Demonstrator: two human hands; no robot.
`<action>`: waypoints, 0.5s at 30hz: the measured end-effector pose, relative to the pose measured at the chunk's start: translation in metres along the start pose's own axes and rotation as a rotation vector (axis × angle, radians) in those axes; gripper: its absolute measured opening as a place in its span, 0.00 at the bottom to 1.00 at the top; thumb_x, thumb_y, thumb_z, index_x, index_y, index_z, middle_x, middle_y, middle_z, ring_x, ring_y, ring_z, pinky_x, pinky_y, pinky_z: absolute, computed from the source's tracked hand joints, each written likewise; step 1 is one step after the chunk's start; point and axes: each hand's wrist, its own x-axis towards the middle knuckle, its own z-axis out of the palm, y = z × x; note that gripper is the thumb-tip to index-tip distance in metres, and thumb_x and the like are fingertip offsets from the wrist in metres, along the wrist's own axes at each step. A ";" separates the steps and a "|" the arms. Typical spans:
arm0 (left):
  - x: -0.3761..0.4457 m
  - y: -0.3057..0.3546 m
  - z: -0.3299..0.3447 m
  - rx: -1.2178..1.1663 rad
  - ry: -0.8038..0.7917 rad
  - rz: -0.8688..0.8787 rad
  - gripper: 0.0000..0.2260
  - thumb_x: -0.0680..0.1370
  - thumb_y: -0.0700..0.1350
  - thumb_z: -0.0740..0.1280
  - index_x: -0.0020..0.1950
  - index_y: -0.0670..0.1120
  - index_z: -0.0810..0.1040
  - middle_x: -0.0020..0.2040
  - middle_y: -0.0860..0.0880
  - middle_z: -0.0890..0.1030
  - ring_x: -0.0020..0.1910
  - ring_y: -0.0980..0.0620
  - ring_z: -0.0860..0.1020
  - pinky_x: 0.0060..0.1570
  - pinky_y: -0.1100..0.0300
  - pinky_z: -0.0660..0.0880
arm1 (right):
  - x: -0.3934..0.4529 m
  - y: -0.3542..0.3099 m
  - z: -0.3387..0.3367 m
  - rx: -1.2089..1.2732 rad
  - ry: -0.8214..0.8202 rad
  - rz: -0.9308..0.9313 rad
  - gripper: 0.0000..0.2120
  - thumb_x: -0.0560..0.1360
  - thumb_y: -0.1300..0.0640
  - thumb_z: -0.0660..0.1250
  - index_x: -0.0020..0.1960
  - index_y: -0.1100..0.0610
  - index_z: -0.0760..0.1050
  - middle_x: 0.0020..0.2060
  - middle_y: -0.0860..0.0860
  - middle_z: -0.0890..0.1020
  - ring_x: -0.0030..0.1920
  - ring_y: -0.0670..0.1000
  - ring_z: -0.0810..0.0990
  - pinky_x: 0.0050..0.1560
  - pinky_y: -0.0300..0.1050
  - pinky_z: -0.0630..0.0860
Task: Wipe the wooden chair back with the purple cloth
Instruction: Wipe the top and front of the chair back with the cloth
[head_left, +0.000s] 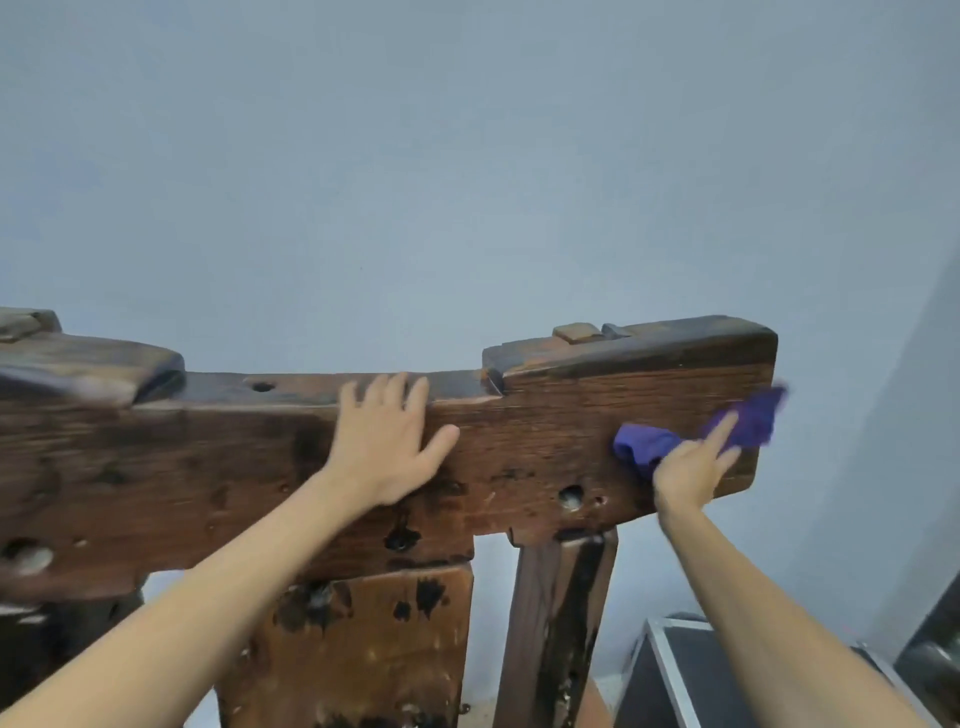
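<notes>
The dark, knotted wooden chair back (545, 431) runs as a thick horizontal beam across the view, with upright posts below it. My left hand (387, 441) lies flat on the beam's middle, fingers spread over its top edge. My right hand (691, 470) presses the crumpled purple cloth (649, 447) against the beam's front face near its right end, index finger stretched out over the cloth. The cloth's far end (761, 415) looks blurred.
A pale blue-grey wall (467, 182) stands behind the chair. A black case with metal edging (675, 675) sits on the floor at the lower right. A dark object (935, 654) stands at the right edge.
</notes>
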 end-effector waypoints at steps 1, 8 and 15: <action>0.000 0.023 0.001 -0.003 -0.015 0.042 0.39 0.77 0.70 0.42 0.78 0.46 0.64 0.76 0.41 0.68 0.76 0.40 0.65 0.73 0.39 0.57 | -0.013 -0.002 0.003 0.097 -0.007 0.176 0.29 0.86 0.60 0.51 0.85 0.47 0.47 0.84 0.57 0.49 0.80 0.63 0.60 0.76 0.56 0.60; -0.009 0.105 0.007 -0.272 0.029 0.034 0.43 0.78 0.69 0.44 0.81 0.38 0.51 0.82 0.39 0.52 0.82 0.43 0.47 0.80 0.47 0.45 | -0.175 -0.024 0.046 0.051 -0.292 0.180 0.36 0.84 0.62 0.57 0.85 0.51 0.40 0.82 0.60 0.47 0.77 0.64 0.64 0.73 0.55 0.66; -0.065 0.104 0.032 -0.818 -0.215 0.064 0.21 0.85 0.56 0.52 0.73 0.51 0.72 0.82 0.56 0.51 0.81 0.58 0.44 0.78 0.45 0.56 | -0.256 -0.034 0.014 0.062 -1.245 0.157 0.08 0.83 0.65 0.62 0.53 0.53 0.76 0.75 0.61 0.73 0.65 0.55 0.79 0.69 0.48 0.73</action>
